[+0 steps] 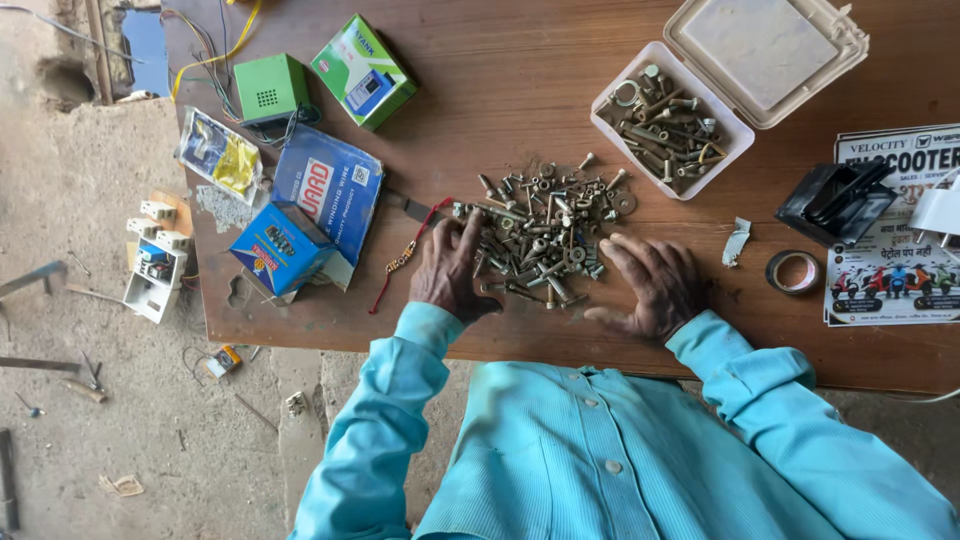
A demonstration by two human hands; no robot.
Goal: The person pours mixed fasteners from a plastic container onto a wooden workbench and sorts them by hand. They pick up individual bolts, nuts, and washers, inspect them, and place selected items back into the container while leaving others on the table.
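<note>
A loose pile of screws, bolts and nuts [545, 225] lies spread on the brown wooden table [520, 80]. My left hand [452, 270] rests palm down at the pile's left edge, fingers touching the screws. My right hand [652, 285] lies flat at the pile's right edge, fingers spread toward it. Neither hand visibly holds anything. Both arms wear light blue sleeves. A white plastic box [668, 125] with its lid [765, 50] swung open sits at the far right, holding more screws and bolts.
Blue cardboard boxes [310, 215], a green box [362, 70], a small green device [268, 90] with wires and a packet [218, 155] lie at the left. A tape roll [795, 271], a black clip-like part [835, 200] and a printed flyer [895, 235] lie at the right. The dirt floor holds scattered parts.
</note>
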